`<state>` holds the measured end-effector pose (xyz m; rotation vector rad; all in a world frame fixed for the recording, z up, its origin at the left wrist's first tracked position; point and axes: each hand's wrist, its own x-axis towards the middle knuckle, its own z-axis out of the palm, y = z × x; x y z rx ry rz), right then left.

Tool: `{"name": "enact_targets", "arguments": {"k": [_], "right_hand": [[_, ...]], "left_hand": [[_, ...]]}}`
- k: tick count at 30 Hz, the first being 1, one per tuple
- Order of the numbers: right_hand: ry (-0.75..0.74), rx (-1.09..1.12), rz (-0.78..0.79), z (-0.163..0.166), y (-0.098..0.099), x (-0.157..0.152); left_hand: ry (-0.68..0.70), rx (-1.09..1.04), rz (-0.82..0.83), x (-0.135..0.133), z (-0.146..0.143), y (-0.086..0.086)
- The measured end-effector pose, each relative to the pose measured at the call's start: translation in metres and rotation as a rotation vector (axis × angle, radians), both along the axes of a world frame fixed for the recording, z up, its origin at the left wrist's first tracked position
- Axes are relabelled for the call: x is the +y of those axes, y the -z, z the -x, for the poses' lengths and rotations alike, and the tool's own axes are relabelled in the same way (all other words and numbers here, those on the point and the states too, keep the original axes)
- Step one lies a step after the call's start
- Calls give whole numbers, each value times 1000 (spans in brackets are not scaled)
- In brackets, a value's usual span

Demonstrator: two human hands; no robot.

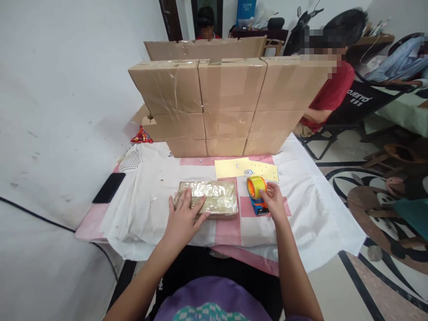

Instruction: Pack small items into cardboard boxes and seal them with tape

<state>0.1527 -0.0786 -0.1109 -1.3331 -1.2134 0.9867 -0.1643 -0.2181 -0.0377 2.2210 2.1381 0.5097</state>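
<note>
In front of me on the cloth lies a flat cardboard box (219, 200) wrapped in shiny clear tape. My left hand (187, 211) rests on its left part, fingers spread. To the right of the box, my right hand (274, 203) has its fingers closed on a tape dispenser (259, 205), blue and orange with a roll of yellow tape on it. The dispenser touches the tabletop or sits just over it; I cannot tell which. Behind it lies a yellow sheet of paper (230, 168) with small scraps on top.
Stacked cardboard boxes (230, 89) form a wall along the table's far side. A black phone (109, 188), a white perforated object (130, 161) and a red packet (142, 135) lie at the left. A person in red (337, 93) sits behind the boxes at right; another person (205, 26) is farther back.
</note>
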Motion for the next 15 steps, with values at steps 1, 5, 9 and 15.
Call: {"name": "enact_targets", "arguments": {"k": [1,5,9,15], "right_hand": [[-80,34,52,-3,7,2],[-194,33,39,0,22,-6],[-147,-76,-101,13,35,-19],[-50,-55,-206,24,34,-33]], "left_hand": [[-28,5,-6,-1,1,1],[-45,90,-48,-5,2,6],[-69,239,-76,-4,-1,12],[213,208,-95,13,1,11]]}}
